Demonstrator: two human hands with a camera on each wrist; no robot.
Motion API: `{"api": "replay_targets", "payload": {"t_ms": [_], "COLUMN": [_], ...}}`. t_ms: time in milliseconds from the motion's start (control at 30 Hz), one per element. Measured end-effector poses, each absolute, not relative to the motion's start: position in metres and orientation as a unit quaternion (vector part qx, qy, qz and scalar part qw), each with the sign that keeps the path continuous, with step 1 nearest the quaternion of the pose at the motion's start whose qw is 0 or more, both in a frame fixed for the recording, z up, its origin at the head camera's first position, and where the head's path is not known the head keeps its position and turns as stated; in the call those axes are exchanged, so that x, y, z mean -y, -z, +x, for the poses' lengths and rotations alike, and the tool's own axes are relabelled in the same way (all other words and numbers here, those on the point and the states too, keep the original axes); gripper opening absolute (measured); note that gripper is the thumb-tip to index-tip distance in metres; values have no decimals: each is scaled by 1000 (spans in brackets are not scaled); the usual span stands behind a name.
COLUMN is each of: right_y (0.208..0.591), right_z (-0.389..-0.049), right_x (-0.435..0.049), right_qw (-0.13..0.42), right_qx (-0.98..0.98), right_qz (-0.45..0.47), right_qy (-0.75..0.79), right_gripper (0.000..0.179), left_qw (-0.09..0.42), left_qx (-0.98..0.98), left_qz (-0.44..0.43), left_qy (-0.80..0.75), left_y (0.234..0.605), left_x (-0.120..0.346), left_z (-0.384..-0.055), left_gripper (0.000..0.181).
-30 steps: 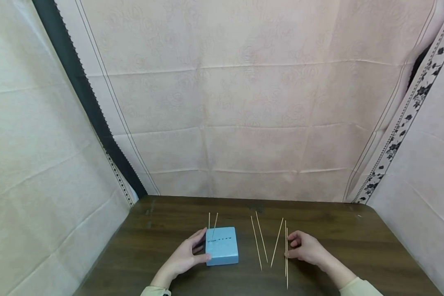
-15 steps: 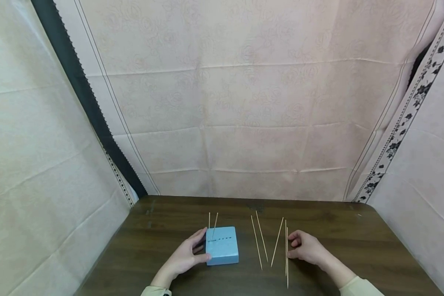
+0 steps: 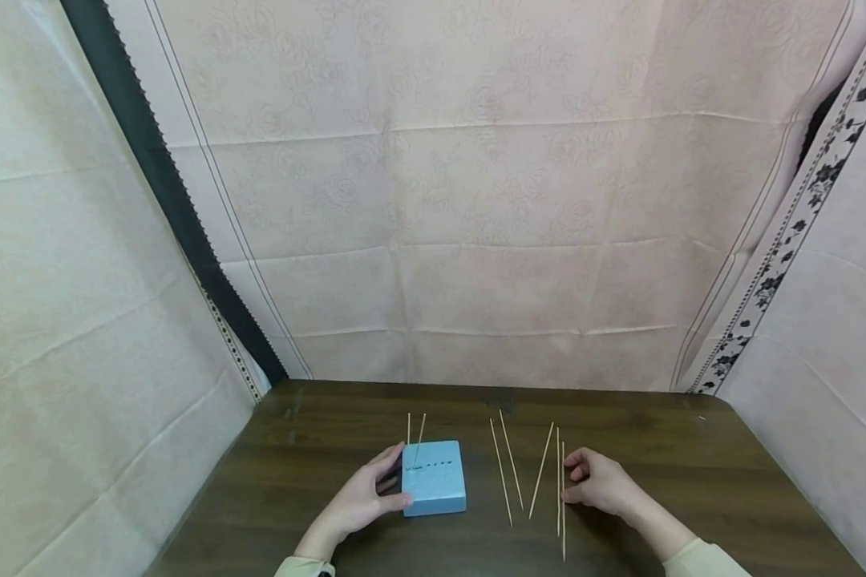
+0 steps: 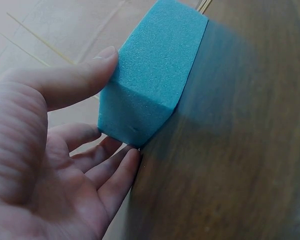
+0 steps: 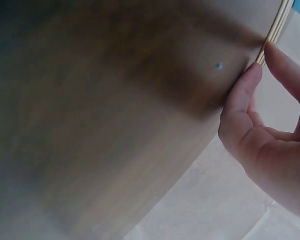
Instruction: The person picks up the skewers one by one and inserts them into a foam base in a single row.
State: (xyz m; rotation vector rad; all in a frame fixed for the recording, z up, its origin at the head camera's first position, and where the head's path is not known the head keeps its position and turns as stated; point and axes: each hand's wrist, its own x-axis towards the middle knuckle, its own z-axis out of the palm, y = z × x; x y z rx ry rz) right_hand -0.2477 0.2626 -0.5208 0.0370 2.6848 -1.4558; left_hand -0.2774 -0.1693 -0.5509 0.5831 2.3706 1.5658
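Note:
My left hand (image 3: 364, 497) grips a light blue foam block (image 3: 433, 477) by its left side, thumb at the near corner and fingers behind. Two thin wooden skewers (image 3: 422, 429) stand up from the block near its far left corner, and a row of dark marks runs across its top. To the right, my right hand (image 3: 599, 481) has its thumb and forefinger tips at the rightmost loose skewer (image 3: 564, 533). Another skewer (image 3: 559, 517) lies close beside that one. In the right wrist view the skewers (image 5: 276, 26) overlap in a tight bundle at the fingertips.
Between the block and my right hand lie more loose skewers (image 3: 501, 473), fanned at slight angles on the dark wooden table (image 3: 317, 449). Pale cloth (image 3: 491, 280) hangs behind the table's far edge, with more cloth at both sides.
The rightmost skewer has shifted slightly right with my right thumb, widening the gap to its neighbour. My left hand and the foam block stay in place.

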Motion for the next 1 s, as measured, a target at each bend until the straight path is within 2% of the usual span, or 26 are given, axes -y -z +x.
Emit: {"api": "replay_targets", "payload": {"t_ms": [1000], "right_y": [522], "right_z": [-242], "right_x": [-275], "right_qw": [43], "right_qx": [-873], "right_qz": [49], "right_qy": [483], "right_gripper": [59], "left_qw": [126], "left_qx": [-812], "left_qz": [193], "left_qy": [-536], "left_y": [549], "left_x": [168], "left_z": [-277], "left_gripper": [96]}}
